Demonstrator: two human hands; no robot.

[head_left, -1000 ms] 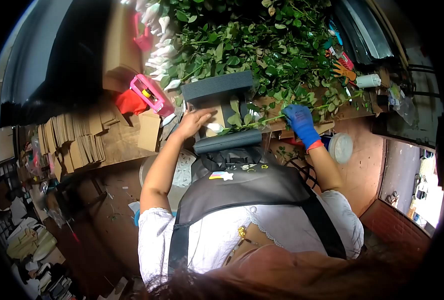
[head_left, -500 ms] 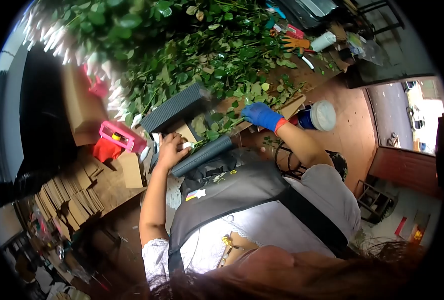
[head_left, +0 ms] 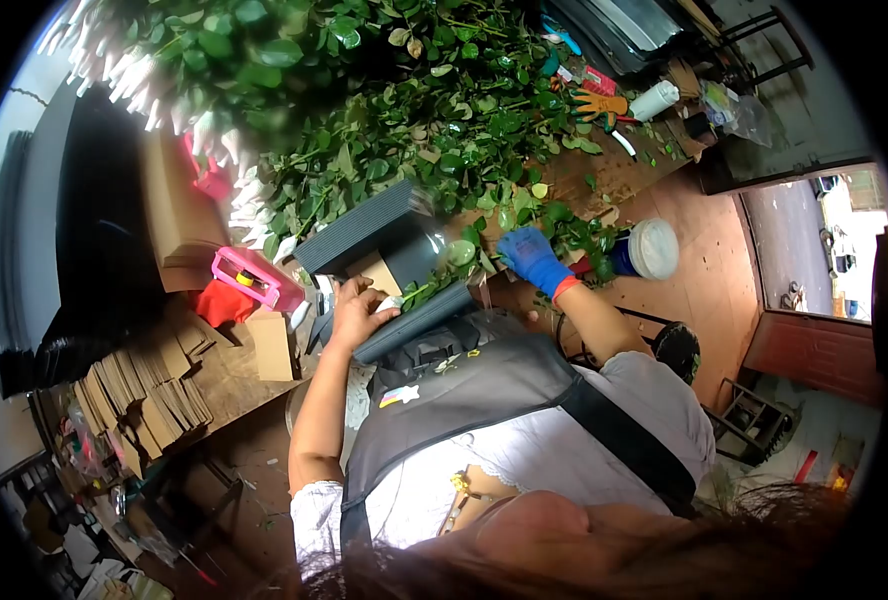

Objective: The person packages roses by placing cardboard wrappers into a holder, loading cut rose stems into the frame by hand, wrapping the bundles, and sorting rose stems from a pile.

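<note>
My bare left hand (head_left: 359, 312) is at the left end of a dark ribbed holder (head_left: 369, 228), its fingers round a white-wrapped flower head (head_left: 390, 304). In a blue glove with a red cuff, my right hand (head_left: 531, 258) is closed on the leafy stem (head_left: 461, 252) at the holder's right side. The stem lies across the holder between the two hands. A brown cardboard piece (head_left: 374, 270) shows inside the holder. Beyond it lies a large pile of leafy stems (head_left: 414, 120) with white-wrapped heads (head_left: 179, 110) at the left.
A pink tool (head_left: 256, 280), a red cloth (head_left: 224, 303) and cardboard pieces (head_left: 154, 385) are on the left of the table. Black sheets (head_left: 89, 230) stand behind them. An orange glove (head_left: 600, 104) and a white roll (head_left: 654, 101) lie at the right; a white bucket (head_left: 654, 249) is below.
The view has swung, shifting the scene. My left hand has closed around the flower head. The stem's leafy end now hangs to the right of my right hand.
</note>
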